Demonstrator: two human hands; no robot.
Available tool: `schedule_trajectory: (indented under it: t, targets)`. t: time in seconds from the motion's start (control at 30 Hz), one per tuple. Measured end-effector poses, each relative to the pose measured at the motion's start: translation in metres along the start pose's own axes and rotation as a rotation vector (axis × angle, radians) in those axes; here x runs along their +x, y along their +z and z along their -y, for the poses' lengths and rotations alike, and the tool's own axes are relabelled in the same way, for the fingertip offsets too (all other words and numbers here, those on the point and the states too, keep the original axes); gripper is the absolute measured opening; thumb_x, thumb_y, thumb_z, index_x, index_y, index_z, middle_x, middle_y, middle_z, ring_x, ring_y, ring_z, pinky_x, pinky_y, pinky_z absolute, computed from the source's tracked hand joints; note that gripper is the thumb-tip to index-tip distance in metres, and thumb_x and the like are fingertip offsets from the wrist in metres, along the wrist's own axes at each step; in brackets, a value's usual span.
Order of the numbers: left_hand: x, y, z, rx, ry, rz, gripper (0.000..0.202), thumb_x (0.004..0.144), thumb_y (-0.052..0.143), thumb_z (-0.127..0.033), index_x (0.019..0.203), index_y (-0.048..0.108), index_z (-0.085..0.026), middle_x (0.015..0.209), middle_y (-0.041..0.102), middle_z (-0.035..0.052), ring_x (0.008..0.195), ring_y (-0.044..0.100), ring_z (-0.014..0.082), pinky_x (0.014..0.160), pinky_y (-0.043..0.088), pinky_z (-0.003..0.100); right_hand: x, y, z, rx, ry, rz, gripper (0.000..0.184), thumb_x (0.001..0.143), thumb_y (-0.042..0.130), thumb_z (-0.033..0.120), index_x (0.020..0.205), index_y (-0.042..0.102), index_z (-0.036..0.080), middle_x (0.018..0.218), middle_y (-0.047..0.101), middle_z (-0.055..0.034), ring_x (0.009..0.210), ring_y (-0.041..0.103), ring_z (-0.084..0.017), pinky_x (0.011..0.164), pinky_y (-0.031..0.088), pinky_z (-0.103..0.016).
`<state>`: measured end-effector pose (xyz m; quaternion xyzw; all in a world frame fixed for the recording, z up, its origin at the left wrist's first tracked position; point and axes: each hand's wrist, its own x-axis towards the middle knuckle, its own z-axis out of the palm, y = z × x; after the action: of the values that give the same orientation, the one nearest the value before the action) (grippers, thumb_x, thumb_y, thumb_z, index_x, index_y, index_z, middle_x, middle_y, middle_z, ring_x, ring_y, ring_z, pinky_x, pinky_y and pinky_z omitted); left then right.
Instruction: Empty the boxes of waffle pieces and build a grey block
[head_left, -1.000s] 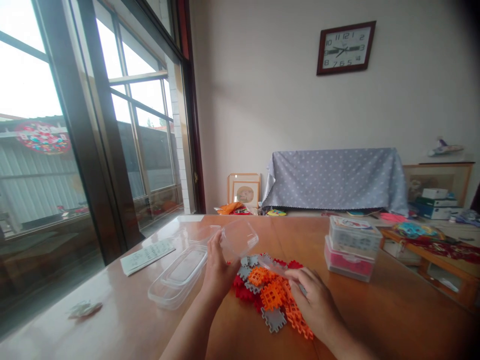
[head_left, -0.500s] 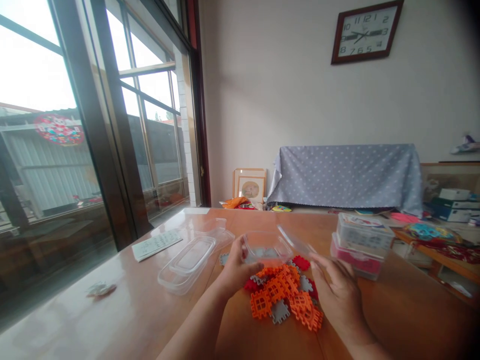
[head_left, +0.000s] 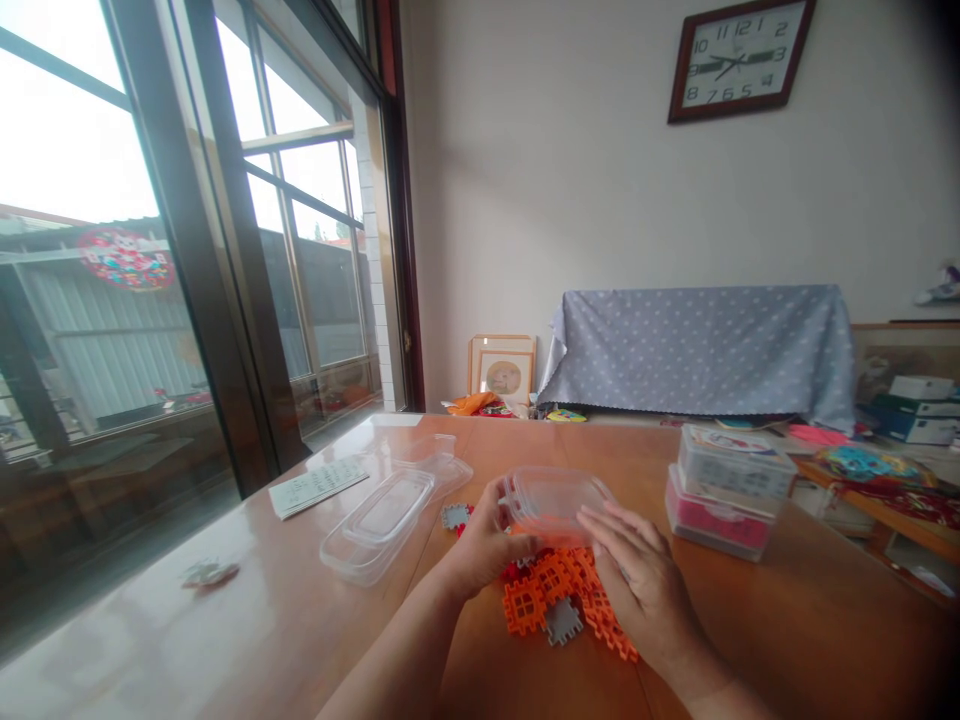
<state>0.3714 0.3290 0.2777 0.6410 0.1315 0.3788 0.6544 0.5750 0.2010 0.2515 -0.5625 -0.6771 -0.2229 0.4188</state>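
Head view: left hand [head_left: 484, 540] grip clamped on clear plastic box [head_left: 555, 505]; right hand [head_left: 645, 590] open, fingertips touching it.

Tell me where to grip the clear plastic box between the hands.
Best to grip the clear plastic box by its rim at the left and right ends, coming in from both sides: the left hand where its fingers touch it, the right hand opposite. Its thin, smooth walls offer little else to hold, and orange lattice tiles crowd its near edge.
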Motion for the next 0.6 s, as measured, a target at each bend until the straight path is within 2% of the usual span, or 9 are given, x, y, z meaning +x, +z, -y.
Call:
schedule_trajectory:
  t: [0.1,0.27,0.47,0.6]
  targets:
    - [0.001,-0.002,0.001,-0.005,0.008,-0.028,0.083,0.068,0.085,-0.015,0.138,0.042,-0.021,0.134,0.061,0.0136,0.121,0.061,0.0307,0.094,0.056,0.043,0.0,-0.002,0.0,0.016,0.03,-0.071,0.049,0.097,0.052,0.024,0.146,0.051,0.029,0.14,0.064,-0.0063,0.135,0.051,-0.03,0.109,0.045,-0.054]
    - [0.001,-0.01,-0.008,0.003,0.039,-0.138,0.081,0.071,0.085,-0.017,0.139,0.041,-0.022,0.126,0.066,0.012,0.113,0.066,0.0272,0.095,0.055,0.042,0.0,-0.002,-0.007,-0.003,0.094,-0.188,0.045,0.096,0.057,0.033,0.141,0.056,0.027,0.132,0.066,-0.0105,0.126,0.057,-0.033,0.107,0.044,-0.056]
    - [-0.002,-0.029,-0.026,0.078,0.12,-0.373,0.078,0.073,0.085,-0.026,0.139,0.043,-0.023,0.13,0.065,0.014,0.114,0.066,0.0282,0.098,0.053,0.045,-0.002,0.001,-0.012,-0.02,0.092,-0.2,0.046,0.096,0.058,0.034,0.141,0.055,0.026,0.129,0.067,-0.0115,0.121,0.059,-0.033,0.106,0.045,-0.054]
    - [-0.009,-0.048,-0.029,0.263,0.17,-0.579,0.082,0.07,0.086,-0.028,0.141,0.045,-0.023,0.137,0.06,0.014,0.128,0.056,0.031,0.106,0.045,0.048,-0.003,0.001,-0.013,-0.029,0.088,-0.201,0.047,0.096,0.057,0.034,0.142,0.055,0.024,0.128,0.067,-0.0123,0.119,0.06,-0.032,0.106,0.045,-0.052]
